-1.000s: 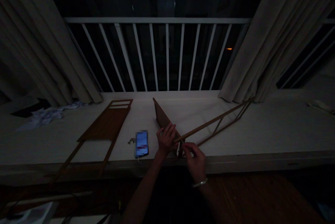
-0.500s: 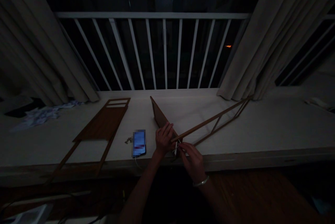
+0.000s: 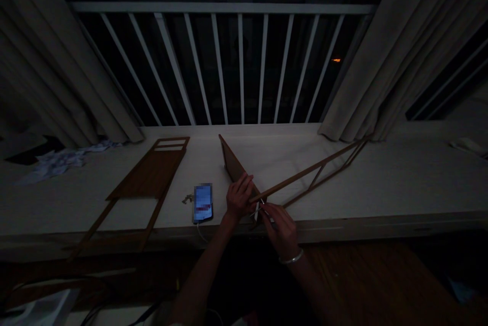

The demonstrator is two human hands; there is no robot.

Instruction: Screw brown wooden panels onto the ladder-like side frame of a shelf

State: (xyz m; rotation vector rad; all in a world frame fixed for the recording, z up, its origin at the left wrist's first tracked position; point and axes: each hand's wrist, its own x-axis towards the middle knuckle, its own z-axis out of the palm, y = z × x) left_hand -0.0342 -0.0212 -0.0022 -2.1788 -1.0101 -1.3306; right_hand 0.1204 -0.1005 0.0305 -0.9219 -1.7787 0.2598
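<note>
A brown wooden panel (image 3: 233,163) stands tilted on the white sill, joined or touching near its lower corner with a long wooden frame (image 3: 305,177) that reaches to the right. My left hand (image 3: 239,196) is closed around that corner, fingers over the panel's edge. Just right of it, my right hand (image 3: 281,227) pinches a thin, light metal rod (image 3: 255,212) against the joint. Darkness and my fingers hide the rod's exact shape and the fastening. A silvery bracelet (image 3: 293,258) circles my right wrist.
Another wooden folding frame with a slatted panel (image 3: 147,173) lies left, its legs over the sill's edge. Beside it are a lit phone (image 3: 203,203) with a cable and small metal pieces (image 3: 187,198). White railing (image 3: 241,69) and curtains (image 3: 354,56) stand behind; crumpled cloth (image 3: 57,162) lies far left.
The camera view has shifted slightly. My right hand has turned a little at the joint, and the thin rod lies at a different angle. My left hand keeps its hold.
</note>
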